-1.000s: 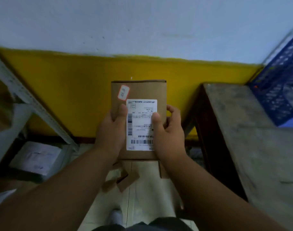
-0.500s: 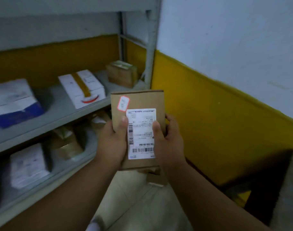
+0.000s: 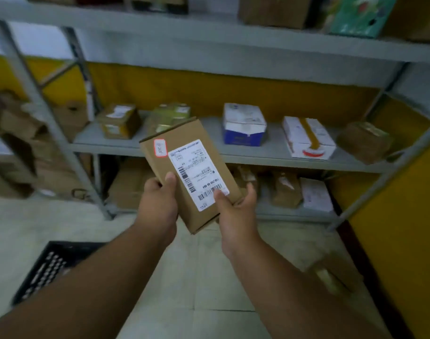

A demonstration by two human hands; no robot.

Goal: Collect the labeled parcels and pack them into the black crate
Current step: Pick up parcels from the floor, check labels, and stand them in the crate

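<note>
I hold a flat brown cardboard parcel (image 3: 184, 152) with a white shipping label and a small red-edged sticker, tilted to the left, in front of the shelves. My left hand (image 3: 157, 204) grips its lower left edge with the thumb on the face. My right hand (image 3: 236, 211) holds its lower right corner, thumb on the barcode. The black crate (image 3: 50, 267) stands on the floor at the lower left, partly hidden by my left forearm.
A grey metal shelf rack (image 3: 258, 155) faces me with several parcels: a brown box (image 3: 118, 121), a blue-and-white box (image 3: 243, 123), a white box with brown tape (image 3: 306, 138). More boxes sit on the lower shelf. A yellow wall (image 3: 404, 216) closes the right.
My view has swung left from the wall and table to the shelves and crate. The parcel has tilted to the left, and both hands have slid toward its lower end.
</note>
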